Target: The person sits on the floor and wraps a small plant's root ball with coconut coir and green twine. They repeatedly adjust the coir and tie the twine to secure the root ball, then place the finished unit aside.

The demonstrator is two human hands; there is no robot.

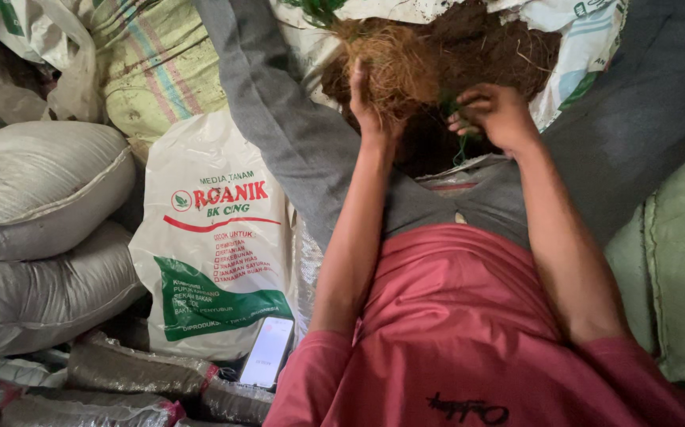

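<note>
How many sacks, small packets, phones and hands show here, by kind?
Grey-white filled sacks at left: 2
Printed white bag: 1
Open sack of dark soil: 1
Small filled packets, bottom left: about 3
Phone: 1
Hands: left, right: 2
Total: about 10

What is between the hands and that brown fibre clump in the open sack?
Nothing visible. The left hand already presses against the fibre clump, and the right hand rests just beside it on the dark soil, pinching a green string.
</note>
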